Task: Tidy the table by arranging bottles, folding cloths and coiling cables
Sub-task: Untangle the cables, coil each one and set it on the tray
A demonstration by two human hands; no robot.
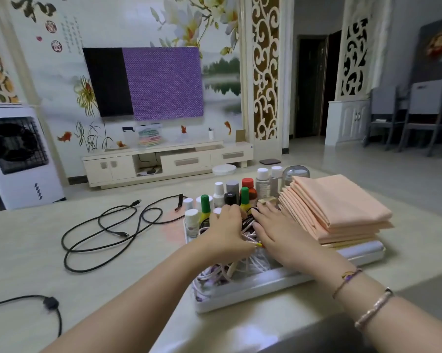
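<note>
Loose black cable [105,233] sprawls uncoiled on the tabletop [23,250], well left of the fingers. Left hand [225,233] curls over the bundled cables [240,266] in the white tray [253,289], apparently gathering them. Right hand [276,230] lies flat, fingers relaxed, pressing the bundle. Bottles [240,194] stand just beyond; folded peach cloths [334,205] are stacked right.

A single head-worn camera looked forward and slightly down from the person's own eye level, close above a pale table [92,253]. Both forearms entered from the bottom edge, so the nearest objects sat within arm's reach. The wide lens bent the room's edges. Beyond the table, the view faced a wall-mounted television [143,82] well apart, perhaps across a sitting room. No second view existed to overlap.
</note>
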